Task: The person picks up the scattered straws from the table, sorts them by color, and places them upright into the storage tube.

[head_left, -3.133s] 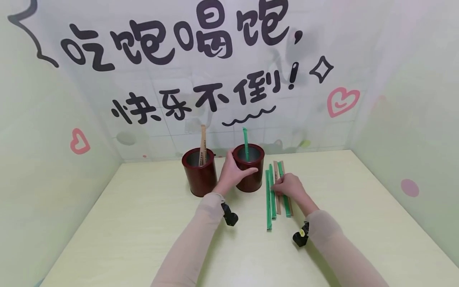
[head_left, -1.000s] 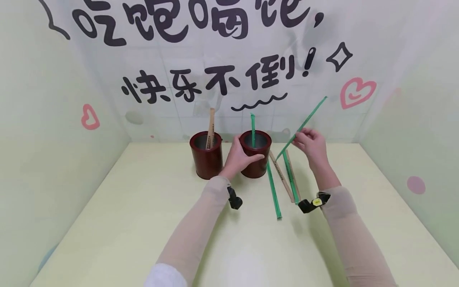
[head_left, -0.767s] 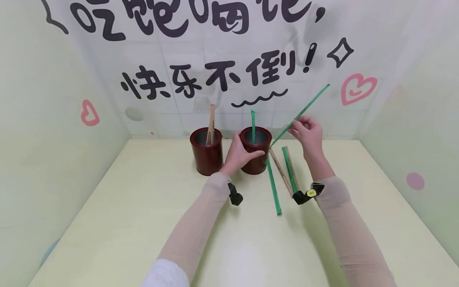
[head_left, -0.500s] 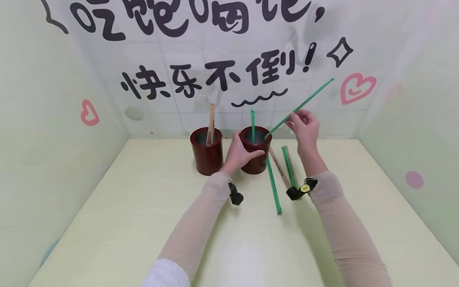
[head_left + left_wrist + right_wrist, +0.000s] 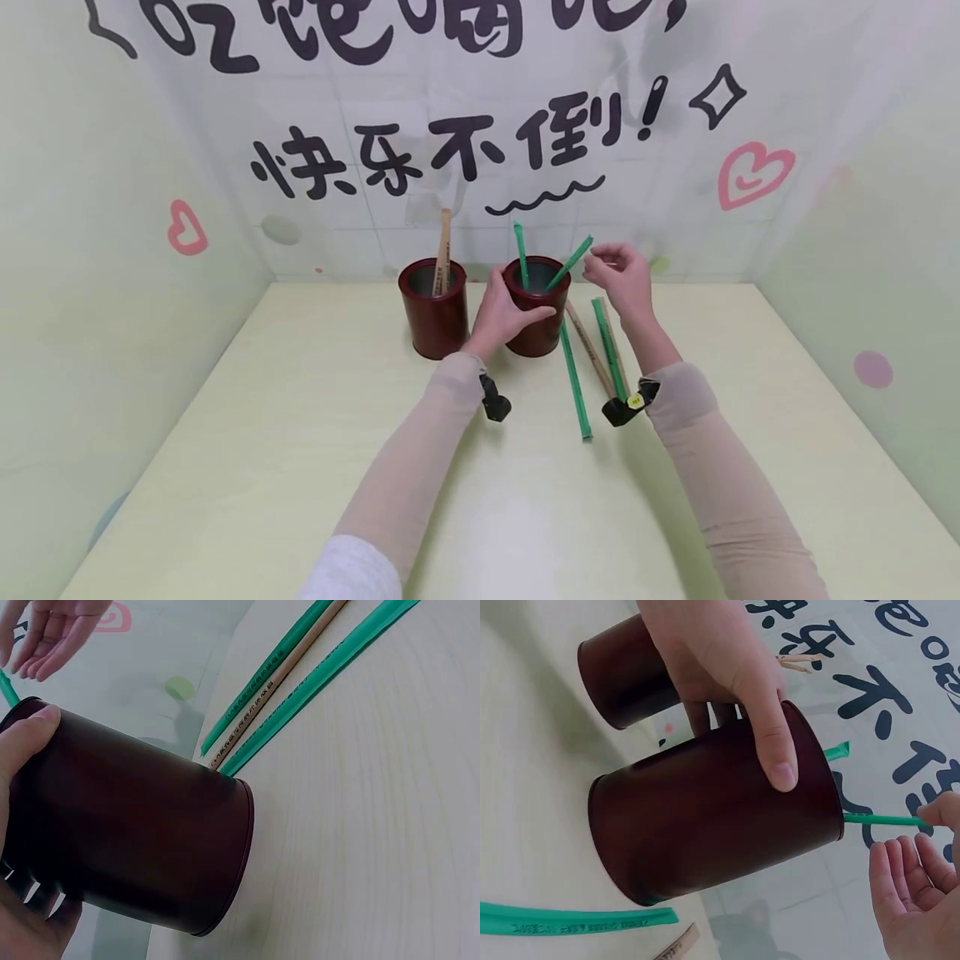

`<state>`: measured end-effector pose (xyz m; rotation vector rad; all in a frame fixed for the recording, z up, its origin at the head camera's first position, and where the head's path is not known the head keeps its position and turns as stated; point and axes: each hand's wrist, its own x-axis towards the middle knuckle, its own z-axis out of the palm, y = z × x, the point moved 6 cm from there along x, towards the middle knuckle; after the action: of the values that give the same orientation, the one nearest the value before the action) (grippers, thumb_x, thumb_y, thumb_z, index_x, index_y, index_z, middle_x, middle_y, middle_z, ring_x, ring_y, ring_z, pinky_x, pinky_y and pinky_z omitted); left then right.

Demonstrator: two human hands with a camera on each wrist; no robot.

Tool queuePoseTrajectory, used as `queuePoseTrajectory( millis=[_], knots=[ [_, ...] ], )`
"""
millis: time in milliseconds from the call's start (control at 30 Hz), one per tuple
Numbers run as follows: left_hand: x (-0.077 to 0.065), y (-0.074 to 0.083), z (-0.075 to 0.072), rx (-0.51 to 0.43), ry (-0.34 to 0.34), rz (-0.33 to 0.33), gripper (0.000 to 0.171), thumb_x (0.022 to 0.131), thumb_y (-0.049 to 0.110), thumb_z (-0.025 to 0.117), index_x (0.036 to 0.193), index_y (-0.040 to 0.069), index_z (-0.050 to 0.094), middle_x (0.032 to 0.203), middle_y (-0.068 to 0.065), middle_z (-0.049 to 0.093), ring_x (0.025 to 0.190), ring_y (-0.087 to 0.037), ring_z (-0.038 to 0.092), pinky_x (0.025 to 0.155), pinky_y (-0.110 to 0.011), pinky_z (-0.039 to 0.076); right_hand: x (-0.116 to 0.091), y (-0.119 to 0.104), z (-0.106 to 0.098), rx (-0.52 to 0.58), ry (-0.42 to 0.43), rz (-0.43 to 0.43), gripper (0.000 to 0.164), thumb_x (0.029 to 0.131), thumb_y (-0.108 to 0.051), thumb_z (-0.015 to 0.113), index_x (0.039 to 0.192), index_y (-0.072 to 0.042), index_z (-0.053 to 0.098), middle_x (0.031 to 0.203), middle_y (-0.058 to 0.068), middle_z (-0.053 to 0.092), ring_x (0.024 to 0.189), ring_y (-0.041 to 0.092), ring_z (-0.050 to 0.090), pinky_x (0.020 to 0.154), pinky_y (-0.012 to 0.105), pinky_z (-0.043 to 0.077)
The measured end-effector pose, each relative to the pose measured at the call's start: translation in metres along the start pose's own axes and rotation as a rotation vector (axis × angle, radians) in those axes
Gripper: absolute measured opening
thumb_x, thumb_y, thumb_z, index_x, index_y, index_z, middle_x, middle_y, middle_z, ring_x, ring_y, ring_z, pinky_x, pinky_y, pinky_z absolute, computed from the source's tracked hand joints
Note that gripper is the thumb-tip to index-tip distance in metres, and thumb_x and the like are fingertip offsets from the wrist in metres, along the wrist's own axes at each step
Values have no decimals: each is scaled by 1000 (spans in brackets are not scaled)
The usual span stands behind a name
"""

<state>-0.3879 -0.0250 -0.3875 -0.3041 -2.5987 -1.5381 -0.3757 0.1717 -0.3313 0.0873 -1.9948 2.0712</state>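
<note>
My left hand [image 5: 504, 319] grips a dark red can [image 5: 537, 329], its thumb along the near side below the rim. Inside that can stand two green wrapped straws, one nearly upright [image 5: 521, 254] and one leaning right [image 5: 572, 262]. My right hand [image 5: 624, 279] is just right of the leaning straw's top end, fingers loosely bent; in the right wrist view its thumb is at the straw's end and the other fingers are apart from it. On the table right of the can lie green straws [image 5: 577, 387] and brown wrapped straws [image 5: 589, 348].
A second dark red can [image 5: 435, 321] stands to the left, holding brown wrapped straws [image 5: 444, 258]. Behind both cans rises a wall [image 5: 322, 250] with black lettering. Side walls border the pale table [image 5: 300, 467] left and right.
My right hand picked up a green straw from the table, brought it left over the right can and lowered it in. Its fingers have since loosened. My left hand keeps holding the can.
</note>
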Motion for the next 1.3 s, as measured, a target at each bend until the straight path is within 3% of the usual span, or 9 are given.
queuePoseTrajectory(
  millis=[200,500,700,767,833,900,1033,1167,1300],
  knots=[
    [3,0,-1,-11,2,-6,96,78,41,84,147,11,25,147,-10,42,136,-26,44,110,-46,48,-10,17,-9,40,-66,86,8,96,-6,61,102,-3,57,81,-6,63,71,4,69,73,16,59],
    [4,-1,-5,-20,14,-7,98,78,42,84,148,12,24,148,-10,41,138,-25,43,111,-45,47,-26,54,-16,-121,-155,279,38,97,-15,63,124,9,54,94,-4,66,80,2,67,79,15,58],
    [2,-3,-7,-16,24,1,96,79,39,84,148,11,24,146,-10,42,136,-25,44,110,-45,47,-33,81,-15,-262,-241,395,43,99,-16,60,131,12,53,122,24,66,81,0,67,84,21,59],
    [1,-3,-7,-20,26,2,96,79,38,84,148,11,24,146,-10,42,136,-26,45,110,-45,48,-35,89,-15,-369,-277,422,43,98,-20,62,129,10,56,125,25,66,79,0,67,85,23,59],
    [1,-4,-7,-22,29,4,96,79,38,84,148,11,24,146,-10,42,136,-26,45,109,-45,48,-36,95,-14,-513,-316,439,41,97,-25,64,122,8,62,114,21,71,77,3,66,83,25,59],
    [1,-4,-8,-22,33,6,96,79,38,84,148,11,24,147,-10,43,136,-26,45,109,-45,48,-38,99,-13,-662,-356,444,32,95,-30,68,102,2,69,89,12,74,71,6,63,76,26,56],
    [0,-6,-7,-18,34,8,96,79,38,84,149,11,24,147,-10,42,136,-26,44,108,-46,49,-40,102,-7,-884,-405,439,33,88,-34,75,71,-7,64,57,-2,58,59,14,53,61,27,42],
    [-1,-8,-6,-16,28,4,96,79,38,84,149,11,24,147,-10,42,136,-26,44,109,-45,49,-40,102,1,-983,-443,417,29,84,-28,80,69,-6,68,54,-1,57,54,13,52,57,25,41],
    [2,-6,-7,-27,32,13,97,79,39,84,149,11,24,147,-11,42,136,-26,45,108,-46,49,-39,99,5,-994,-457,392,22,84,-20,79,71,-4,70,54,-1,60,54,11,54,57,23,42]
  ],
)
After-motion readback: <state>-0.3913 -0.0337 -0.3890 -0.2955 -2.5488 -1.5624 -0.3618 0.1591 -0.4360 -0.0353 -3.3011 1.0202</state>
